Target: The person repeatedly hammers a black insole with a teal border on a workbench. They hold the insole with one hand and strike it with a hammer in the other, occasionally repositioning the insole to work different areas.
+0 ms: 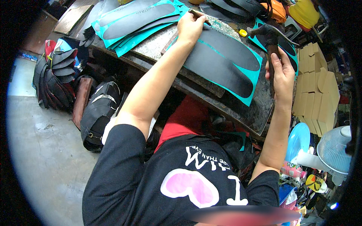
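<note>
A teal sheet with long black sole shapes (222, 52) lies across the worktable (260, 116) before me. At the sheet's far left end, my left hand (191, 27) is closed, pinching a small dark piece whose kind I cannot make out. My right hand (283, 73) grips the handle of a hammer (270, 37) and holds it up beside the sheet's right end. The hammer's dark head points away from me, apart from the sheet. To the left of my left hand is a stack of similar teal and black sheets (139, 26).
A small yellow cap (243, 33) sits beyond the sheet. Another teal and black sheet (292, 49) lies behind the hammer. Cardboard boxes (315, 90) and a fan (333, 150) stand at the right. At the left hangs a bundle of black sole pieces (56, 79), near a black buckled bag (98, 118).
</note>
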A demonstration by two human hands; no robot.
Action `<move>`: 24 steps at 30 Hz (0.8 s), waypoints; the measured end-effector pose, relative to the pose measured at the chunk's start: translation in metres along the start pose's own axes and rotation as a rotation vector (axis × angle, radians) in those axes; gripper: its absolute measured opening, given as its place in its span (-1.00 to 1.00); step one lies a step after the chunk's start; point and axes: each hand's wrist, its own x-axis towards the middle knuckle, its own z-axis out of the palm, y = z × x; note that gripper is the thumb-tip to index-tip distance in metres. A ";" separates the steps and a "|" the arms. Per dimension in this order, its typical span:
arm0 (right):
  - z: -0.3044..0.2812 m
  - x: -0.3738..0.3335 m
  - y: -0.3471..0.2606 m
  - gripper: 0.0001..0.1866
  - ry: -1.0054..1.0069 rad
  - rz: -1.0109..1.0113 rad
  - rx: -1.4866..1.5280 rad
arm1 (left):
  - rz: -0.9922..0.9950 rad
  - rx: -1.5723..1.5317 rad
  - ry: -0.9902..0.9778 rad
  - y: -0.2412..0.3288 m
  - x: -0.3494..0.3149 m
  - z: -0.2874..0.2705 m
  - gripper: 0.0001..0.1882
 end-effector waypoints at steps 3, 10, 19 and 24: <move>0.005 -0.003 0.001 -0.58 -0.007 0.044 -0.023 | -0.028 -0.031 -0.044 0.004 -0.010 -0.001 -0.84; 0.012 0.000 0.000 -0.59 -0.036 -0.060 -0.060 | -0.096 0.070 -0.155 0.013 -0.011 -0.001 -0.86; 0.022 0.009 -0.043 -0.60 0.110 -0.460 -0.132 | 0.291 0.543 -0.254 0.026 -0.012 0.002 -0.79; 0.045 0.017 -0.012 -0.58 0.087 -0.236 -0.636 | 0.642 0.765 -0.271 0.027 -0.022 0.018 -0.85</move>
